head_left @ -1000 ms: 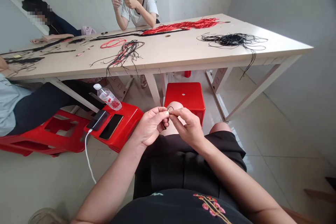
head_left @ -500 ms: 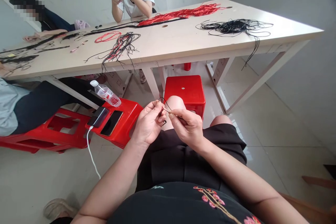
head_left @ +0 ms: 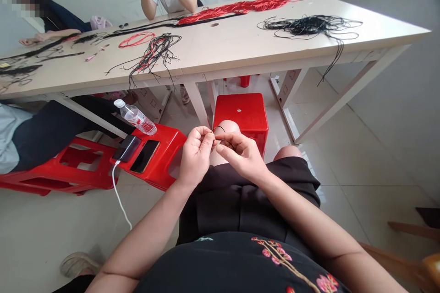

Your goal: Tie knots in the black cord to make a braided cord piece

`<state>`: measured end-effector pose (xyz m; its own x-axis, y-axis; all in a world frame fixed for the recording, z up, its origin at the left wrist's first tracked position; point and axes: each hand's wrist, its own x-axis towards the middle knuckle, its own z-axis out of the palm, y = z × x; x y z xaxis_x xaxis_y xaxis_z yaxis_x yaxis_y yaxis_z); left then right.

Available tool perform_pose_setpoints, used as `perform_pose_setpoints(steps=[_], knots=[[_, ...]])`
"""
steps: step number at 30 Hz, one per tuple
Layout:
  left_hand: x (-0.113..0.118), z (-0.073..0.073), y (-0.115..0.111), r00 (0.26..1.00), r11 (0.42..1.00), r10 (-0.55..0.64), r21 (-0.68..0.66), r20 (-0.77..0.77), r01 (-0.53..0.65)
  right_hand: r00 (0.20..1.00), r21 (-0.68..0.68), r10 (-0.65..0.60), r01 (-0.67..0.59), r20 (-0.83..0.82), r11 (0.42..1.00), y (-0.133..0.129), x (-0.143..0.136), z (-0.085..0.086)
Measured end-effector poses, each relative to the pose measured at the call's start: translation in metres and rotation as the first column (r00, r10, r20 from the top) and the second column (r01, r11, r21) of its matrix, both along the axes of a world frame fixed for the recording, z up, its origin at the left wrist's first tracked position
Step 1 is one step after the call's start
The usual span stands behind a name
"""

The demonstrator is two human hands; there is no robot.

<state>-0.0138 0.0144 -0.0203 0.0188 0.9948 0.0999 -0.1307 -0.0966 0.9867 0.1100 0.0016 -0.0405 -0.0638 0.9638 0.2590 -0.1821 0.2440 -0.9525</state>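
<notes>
Over my lap, my left hand (head_left: 196, 155) pinches a thin black cord (head_left: 220, 128) between thumb and fingertips. A short curved end of it rises above the pinch. My right hand (head_left: 243, 153) is close against the left fingertips, its fingers curled around another stretch of the cord, with the thumb a little apart from the index finger. Part of the cord is hidden behind the fingers of both hands. Just beyond my knee is a red plastic stool (head_left: 240, 109).
A long pale table (head_left: 220, 50) carries black cords (head_left: 311, 25), red cords (head_left: 237, 8) and a mixed bundle (head_left: 156, 52). At left, a red stool (head_left: 168, 135) holds a water bottle (head_left: 135, 116), a phone (head_left: 145, 156) and a power bank (head_left: 126, 147) with a white cable. Other people sit around the table.
The cord's raised loop has become a short curved end. My right hand has moved in closer to the left, and its thumb has loosened. The view has tilted slightly downward.
</notes>
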Motion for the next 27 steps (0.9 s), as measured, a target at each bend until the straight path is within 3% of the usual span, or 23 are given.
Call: perform_pose_setpoints(steps=[3,6,11,14,17,23,27], knots=[[-0.001,-0.002,-0.001,0.99,0.995,0.018,0.102,-0.138,-0.004,0.998,0.006,-0.054,0.054,-0.028,0.999,0.002,0.0,0.002],[0.001,0.0,-0.002,0.987,0.992,-0.008,0.123,-0.163,0.028,0.996,-0.013,-0.073,0.072,-0.057,0.997,0.005,0.002,0.003],[0.001,0.011,-0.004,0.992,0.986,-0.129,-0.108,0.01,0.129,0.976,-0.133,0.005,-0.035,-0.219,0.99,0.007,0.005,0.007],[-0.003,0.02,-0.008,0.988,0.962,-0.137,-0.228,0.072,0.15,0.921,-0.284,-0.049,-0.069,-0.387,0.956,0.01,0.009,0.01],[-0.011,0.025,-0.012,0.992,0.943,-0.111,-0.307,0.065,0.126,0.872,-0.343,-0.092,-0.091,-0.481,0.935,0.013,0.015,0.011],[-0.02,0.028,-0.011,0.979,0.887,-0.194,-0.413,0.069,0.205,0.881,-0.315,-0.096,-0.063,-0.464,0.947,0.013,0.017,0.011],[-0.009,0.027,-0.004,0.971,0.911,-0.226,-0.335,0.079,0.239,0.93,-0.24,-0.069,-0.021,-0.362,0.971,0.009,0.008,0.01]])
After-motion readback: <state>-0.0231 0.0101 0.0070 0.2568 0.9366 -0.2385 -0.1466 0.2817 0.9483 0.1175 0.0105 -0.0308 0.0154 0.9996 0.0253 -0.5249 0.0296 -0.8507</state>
